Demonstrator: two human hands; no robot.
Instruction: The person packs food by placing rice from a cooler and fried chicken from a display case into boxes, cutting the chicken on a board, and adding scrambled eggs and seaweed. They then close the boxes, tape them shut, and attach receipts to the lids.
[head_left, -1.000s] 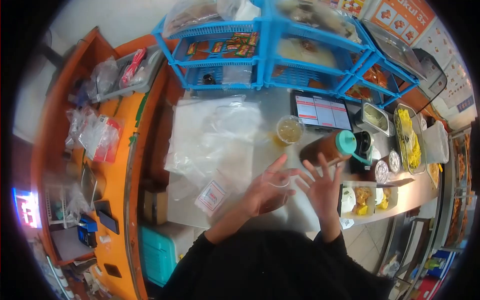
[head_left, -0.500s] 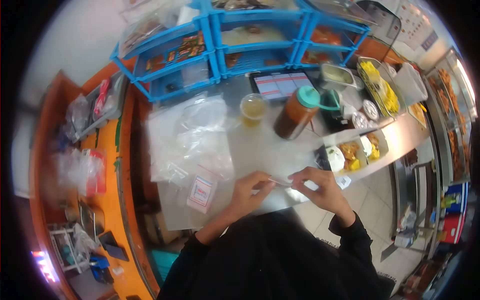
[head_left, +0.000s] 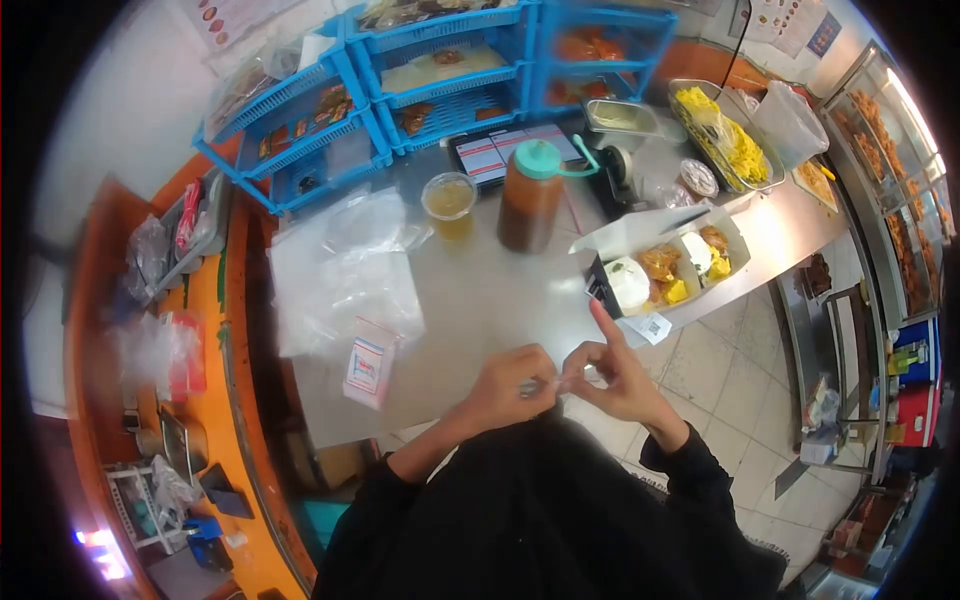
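My left hand (head_left: 510, 385) and my right hand (head_left: 612, 375) meet close to my chest, over the near edge of the steel counter (head_left: 480, 300). Both pinch a small clear plastic bag (head_left: 548, 384) between the fingertips; its contents are too small to make out. My right index finger sticks up. An open food box (head_left: 665, 270) with rice and fried pieces lies just beyond my right hand. A brown sauce bottle with a teal lid (head_left: 530, 195) and a cup of yellow liquid (head_left: 449, 204) stand farther back.
Clear plastic bags (head_left: 345, 270) and a small printed packet (head_left: 368, 362) lie left of my hands. Blue racks (head_left: 400, 90), a tablet (head_left: 500, 150) and food trays (head_left: 725, 135) line the back. An orange counter (head_left: 215, 330) runs on the left; tiled floor (head_left: 740, 370) is on the right.
My hands went from spread open above the counter to closed together near my chest, pinching the small clear bag. The view shifted, so the food box and bottle now sit nearer the centre.
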